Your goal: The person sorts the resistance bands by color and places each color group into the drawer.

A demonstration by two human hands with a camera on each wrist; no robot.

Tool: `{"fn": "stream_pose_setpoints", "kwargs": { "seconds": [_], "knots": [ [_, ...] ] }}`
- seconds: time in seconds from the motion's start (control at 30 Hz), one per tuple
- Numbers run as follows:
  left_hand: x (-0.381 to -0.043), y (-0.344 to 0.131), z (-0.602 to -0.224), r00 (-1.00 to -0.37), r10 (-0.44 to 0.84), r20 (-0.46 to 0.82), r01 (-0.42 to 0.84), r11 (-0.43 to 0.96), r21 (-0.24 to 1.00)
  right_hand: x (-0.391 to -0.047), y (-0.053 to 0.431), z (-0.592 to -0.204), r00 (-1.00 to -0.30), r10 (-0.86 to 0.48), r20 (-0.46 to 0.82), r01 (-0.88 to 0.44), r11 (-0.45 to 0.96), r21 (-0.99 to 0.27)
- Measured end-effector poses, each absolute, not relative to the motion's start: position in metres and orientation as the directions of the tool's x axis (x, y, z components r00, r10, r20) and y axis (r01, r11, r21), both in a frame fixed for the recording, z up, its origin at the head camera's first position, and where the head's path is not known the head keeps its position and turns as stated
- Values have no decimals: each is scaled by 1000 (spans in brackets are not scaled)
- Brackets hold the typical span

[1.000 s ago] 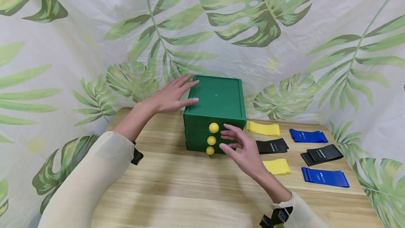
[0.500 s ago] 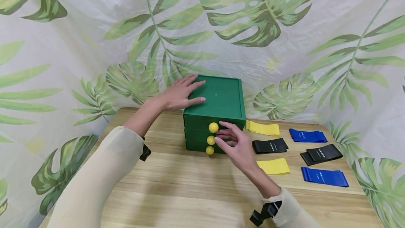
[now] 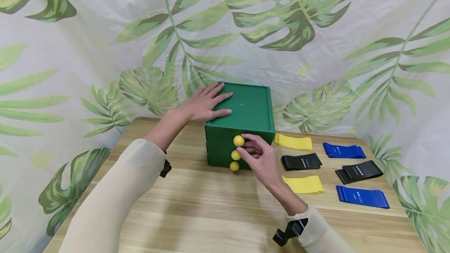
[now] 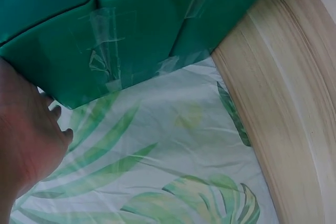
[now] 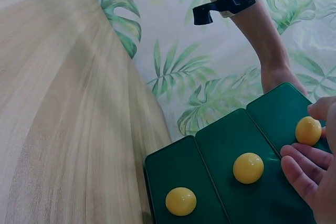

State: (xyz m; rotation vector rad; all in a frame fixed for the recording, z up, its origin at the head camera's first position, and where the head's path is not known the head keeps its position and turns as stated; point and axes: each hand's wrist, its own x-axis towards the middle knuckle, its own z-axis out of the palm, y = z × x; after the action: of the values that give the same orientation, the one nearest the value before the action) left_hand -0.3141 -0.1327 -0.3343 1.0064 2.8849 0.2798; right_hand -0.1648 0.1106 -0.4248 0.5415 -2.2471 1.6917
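Observation:
A green three-drawer box [image 3: 242,106] stands at the back of the table, its drawers closed, with a yellow ball knob on each front. My left hand [image 3: 202,106] rests on the left part of the box's top, fingers spread and straight. The left wrist view shows the box's taped side [image 4: 142,40] beside that hand. At the front, my right hand [image 3: 261,157] pinches the top knob [image 3: 238,140] between thumb and finger. The middle knob [image 5: 248,168] and the bottom knob [image 5: 181,201] sit free beside it.
Right of the box lie several folded resistance bands on the wooden table [image 3: 197,214]: yellow bands [image 3: 294,142], black bands [image 3: 301,161] and blue bands [image 3: 363,196]. A leaf-patterned cloth [image 3: 105,50] hangs behind and beside the table.
My left hand has moved right and settled on the box's top. My right hand has moved left from beside the knobs and taken hold of the top one.

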Motion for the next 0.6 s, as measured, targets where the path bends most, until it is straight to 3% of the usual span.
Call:
{"fn": "stream_pose_setpoints", "kwargs": {
  "seconds": [0.6],
  "knots": [
    [-311,-133,-339,-790,614,-7,605,781,155,-170,100,-429,-875,-40,482,-478,217,-851]
  ]
}}
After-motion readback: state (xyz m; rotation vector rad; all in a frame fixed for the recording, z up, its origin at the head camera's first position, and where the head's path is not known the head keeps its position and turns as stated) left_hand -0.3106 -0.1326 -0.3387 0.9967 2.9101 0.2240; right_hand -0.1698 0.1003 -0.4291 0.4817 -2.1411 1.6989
